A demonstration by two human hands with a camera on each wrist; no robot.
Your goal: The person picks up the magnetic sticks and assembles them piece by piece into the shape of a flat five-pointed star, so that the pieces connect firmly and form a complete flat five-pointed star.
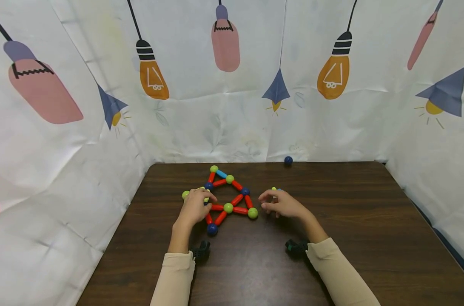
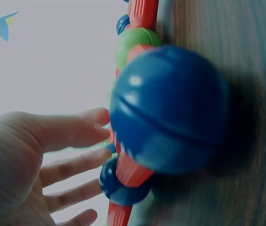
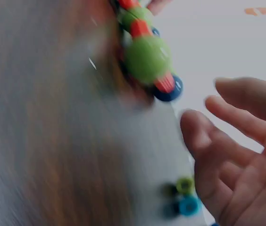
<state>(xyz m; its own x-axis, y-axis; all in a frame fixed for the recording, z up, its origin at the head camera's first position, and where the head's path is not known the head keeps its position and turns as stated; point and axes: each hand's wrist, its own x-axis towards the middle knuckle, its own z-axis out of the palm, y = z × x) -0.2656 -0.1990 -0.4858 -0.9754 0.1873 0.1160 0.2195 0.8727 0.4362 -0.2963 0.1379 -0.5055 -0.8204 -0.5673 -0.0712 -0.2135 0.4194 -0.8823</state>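
Note:
A flat frame of red rods [image 1: 240, 210] joined by green and dark blue balls lies on the table, with one light blue rod [image 1: 221, 174] at its far end. My left hand [image 1: 195, 206] is over the left side of this frame, covering part of it. In the left wrist view its fingers reach out loosely behind a large dark blue ball [image 2: 170, 110]; whether they touch the frame is hidden. Just right of the frame, apart from its green corner ball [image 1: 252, 213], my right hand [image 1: 283, 205] hovers with loosely bent fingers and holds nothing.
Beyond the right hand, a yellow-green rod [image 3: 185, 185] and a light blue rod [image 3: 189, 205] stand on the dark wooden table [image 1: 331, 191]. A loose dark blue ball [image 1: 288, 160] sits at the far edge. A patterned white cloth [image 1: 224, 127] hangs behind.

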